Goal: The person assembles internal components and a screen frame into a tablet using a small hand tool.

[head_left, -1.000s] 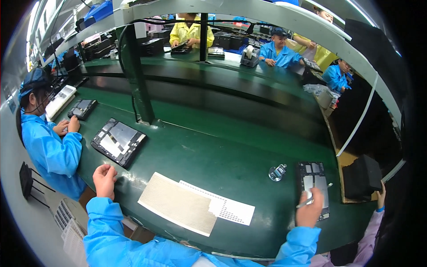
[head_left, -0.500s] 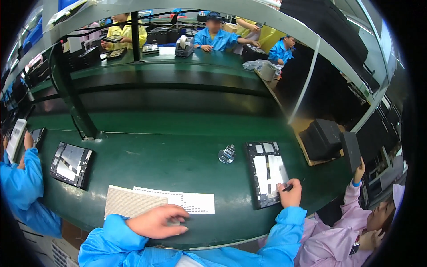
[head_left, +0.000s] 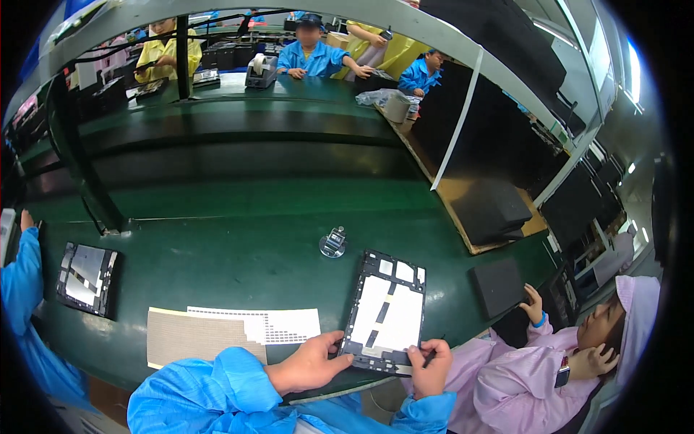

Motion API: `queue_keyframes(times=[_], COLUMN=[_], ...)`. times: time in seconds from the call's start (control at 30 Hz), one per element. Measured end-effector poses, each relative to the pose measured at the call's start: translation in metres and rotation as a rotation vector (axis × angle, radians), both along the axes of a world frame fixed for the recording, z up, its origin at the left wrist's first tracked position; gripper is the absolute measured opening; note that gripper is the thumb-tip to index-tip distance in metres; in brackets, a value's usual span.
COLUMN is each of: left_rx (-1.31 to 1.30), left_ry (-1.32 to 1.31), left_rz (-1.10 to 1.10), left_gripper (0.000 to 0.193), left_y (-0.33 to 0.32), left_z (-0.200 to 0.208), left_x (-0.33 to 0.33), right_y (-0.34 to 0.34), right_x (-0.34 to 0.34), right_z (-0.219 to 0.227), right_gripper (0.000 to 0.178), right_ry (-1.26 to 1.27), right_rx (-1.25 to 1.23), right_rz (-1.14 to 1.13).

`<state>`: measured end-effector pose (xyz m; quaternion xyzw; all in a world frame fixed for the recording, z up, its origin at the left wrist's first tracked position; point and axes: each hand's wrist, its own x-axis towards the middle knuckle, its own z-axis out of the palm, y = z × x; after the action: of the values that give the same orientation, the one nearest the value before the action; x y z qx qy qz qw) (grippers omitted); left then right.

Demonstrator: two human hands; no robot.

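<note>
An opened tablet-like device [head_left: 387, 311], with a black frame and silver-white plates inside, is between my hands near the front edge of the table. My left hand [head_left: 314, 362] grips its lower left corner, thumb on top. My right hand [head_left: 431, 365] pinches its lower right corner, fingers curled. A dark tip shows by the right fingers; I cannot make out what it is. Left of the device lie a white sheet with small dark labels [head_left: 295, 327] and a beige lined sheet [head_left: 195, 340] partly over it. Beyond the hands stands a small round metal object [head_left: 333, 243].
A similar opened device [head_left: 88, 279] lies at the left, near a co-worker's blue sleeve [head_left: 25, 275]. To the right, a person in pink has a hand by a dark flat block [head_left: 497, 287]. Black blocks [head_left: 491, 210] sit on cardboard. A metal frame post [head_left: 79, 159] rises at the left.
My left hand has moved from above the sheets to the device, which is now turned and nearer to me. My right hand has shifted to its lower corner. The co-worker's dark block came down.
</note>
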<state>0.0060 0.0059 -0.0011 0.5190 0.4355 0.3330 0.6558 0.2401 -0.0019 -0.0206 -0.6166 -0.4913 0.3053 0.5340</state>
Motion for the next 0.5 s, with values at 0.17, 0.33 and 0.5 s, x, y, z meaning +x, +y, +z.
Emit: queue_keyframes(times=[0.17, 0.33, 0.5], left_rx=[0.121, 0.181, 0.456], left_ry=[-0.018, -0.335, -0.405], left_rz=[0.164, 0.195, 0.410], left_gripper=[0.047, 0.044, 0.042], left_y=[-0.007, -0.015, -0.016], left_z=[0.001, 0.014, 0.023], left_x=[0.004, -0.010, -0.048], right_y=[-0.014, -0.009, 0.020], right_x=[0.007, 0.006, -0.062], right_z=[-0.009, 0.006, 0.038], right_gripper=[0.024, 0.023, 0.033], right_ry=[0.387, -0.188, 0.376], right_rx=[0.184, 0.552, 0.555], right_rz=[-0.038, 0.164, 0.234])
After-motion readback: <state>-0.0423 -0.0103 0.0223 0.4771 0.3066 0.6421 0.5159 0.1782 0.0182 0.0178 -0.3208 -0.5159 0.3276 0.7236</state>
